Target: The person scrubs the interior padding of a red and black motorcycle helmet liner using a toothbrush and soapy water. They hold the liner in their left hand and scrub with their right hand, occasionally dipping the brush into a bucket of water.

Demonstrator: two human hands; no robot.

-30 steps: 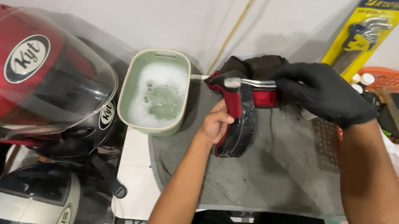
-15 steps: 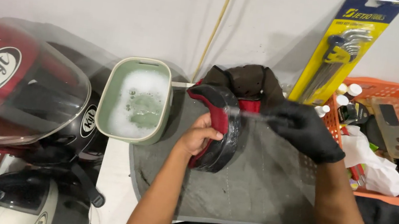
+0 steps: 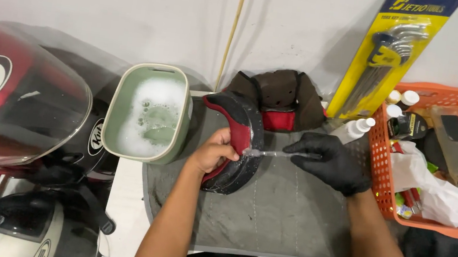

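Curved red-and-black helmet pad (image 3: 237, 144), upright on the grey mat (image 3: 277, 211), gripped by the bare left hand (image 3: 215, 151). Gloved right hand (image 3: 331, 161) closed around a toothbrush (image 3: 273, 152) (bristles touching the pad). Green tub (image 3: 148, 113) of suds just beside.

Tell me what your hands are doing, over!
Left hand grips red-and-black pad. Gloved right hand holds brush against it. Soapy tub beside, nothing blocking.

Bare left hand (image 3: 215, 151) curled closed, black-gloved right hand (image 3: 331, 161) pinching, forearms converging
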